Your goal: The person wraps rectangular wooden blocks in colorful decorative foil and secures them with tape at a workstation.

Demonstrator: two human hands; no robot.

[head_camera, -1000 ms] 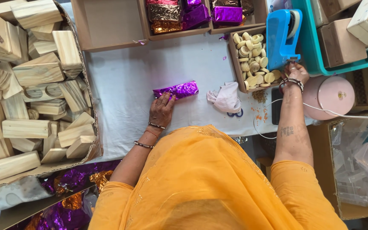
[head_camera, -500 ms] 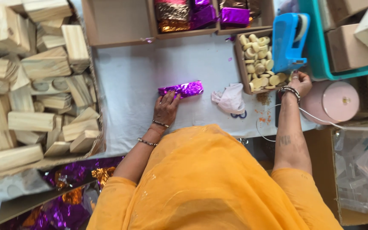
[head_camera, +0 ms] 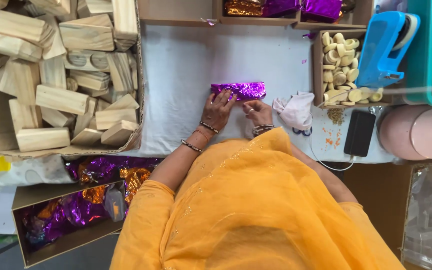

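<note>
A long block wrapped in shiny purple foil lies on the white table cover. My left hand rests flat against its near left side, fingers spread on the foil. My right hand has its fingertips at the block's near right edge; whether it holds a piece of tape I cannot tell. A blue tape dispenser stands to the right, away from both hands.
A big carton of plain wooden blocks fills the left. Foil-wrapped blocks sit in boxes at the back. A box of pale round discs, a white cloth, a black phone, a pink round container and a foil scrap box surround me.
My right hand came back from the tape dispenser to the purple block. My left hand stayed on the block. The camera view shifted, moving everything rightward and upward.
</note>
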